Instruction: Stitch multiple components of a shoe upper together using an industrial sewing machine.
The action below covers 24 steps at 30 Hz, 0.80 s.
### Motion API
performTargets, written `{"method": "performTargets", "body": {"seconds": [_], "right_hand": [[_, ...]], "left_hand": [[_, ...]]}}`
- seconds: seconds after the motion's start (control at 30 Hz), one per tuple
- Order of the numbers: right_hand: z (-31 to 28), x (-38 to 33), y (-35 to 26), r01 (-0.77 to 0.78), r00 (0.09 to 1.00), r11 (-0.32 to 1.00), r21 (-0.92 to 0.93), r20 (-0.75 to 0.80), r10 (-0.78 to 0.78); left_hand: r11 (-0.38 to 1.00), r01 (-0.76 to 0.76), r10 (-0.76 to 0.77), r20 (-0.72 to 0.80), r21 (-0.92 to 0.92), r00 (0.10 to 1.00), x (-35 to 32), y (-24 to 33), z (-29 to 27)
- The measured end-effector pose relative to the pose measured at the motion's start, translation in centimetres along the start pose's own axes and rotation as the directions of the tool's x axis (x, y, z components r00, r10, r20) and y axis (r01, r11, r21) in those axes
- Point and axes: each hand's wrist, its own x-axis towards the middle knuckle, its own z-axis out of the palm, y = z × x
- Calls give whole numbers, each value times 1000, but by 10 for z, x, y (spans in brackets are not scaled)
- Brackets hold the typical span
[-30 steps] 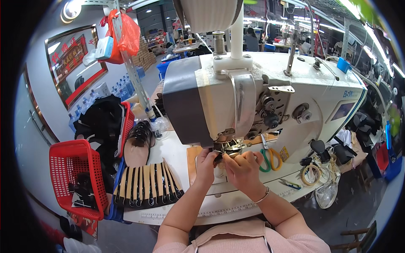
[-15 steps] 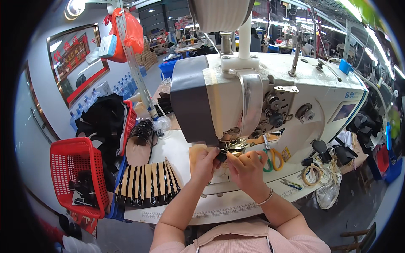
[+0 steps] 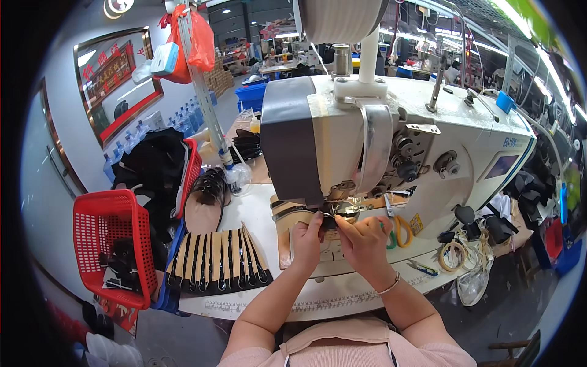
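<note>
Both of my hands are at the needle area of a large white sewing machine (image 3: 465, 147). A small black piece (image 3: 329, 222) lies between my fingertips, just in front of the metal presser area (image 3: 347, 209). My left hand (image 3: 307, 244) pinches its left side with thumb and finger. From the right, my right hand (image 3: 367, 243) is closed with its fingertips against the piece. What exactly the piece is cannot be made out. A tan strip with black bands (image 3: 291, 211) shows beside my left hand.
Tan-and-black strips (image 3: 215, 260) lie in a row at the left, by shiny dark shoe parts (image 3: 208, 202). A red basket (image 3: 147, 260) stands farther left. Right of my hands are orange-and-green-handled scissors (image 3: 403, 232), small snips (image 3: 422, 268) and a tape roll (image 3: 451, 254).
The whole view has shifted, so the machine appears farther right. My hands stay at the needle area with the black piece. The banded tan strip beside my left hand now shows more clearly.
</note>
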Motion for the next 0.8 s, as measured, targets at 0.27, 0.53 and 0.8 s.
{"method": "performTargets", "body": {"seconds": [0.27,0.53,0.8], "right_hand": [[-2,-1,3,34,999,999,5,11,-34],[-2,-2,4,32,999,999,-2,21,-32],[3,-4,5,46,998,999,-3,34,-46]], "left_hand": [[996,-66,68,-39,60,997,-8,-2,4],[995,-100,102,-180,21,978,-20,-6,18],[995,8,20,-260,104,965,-33,-1,24]]}}
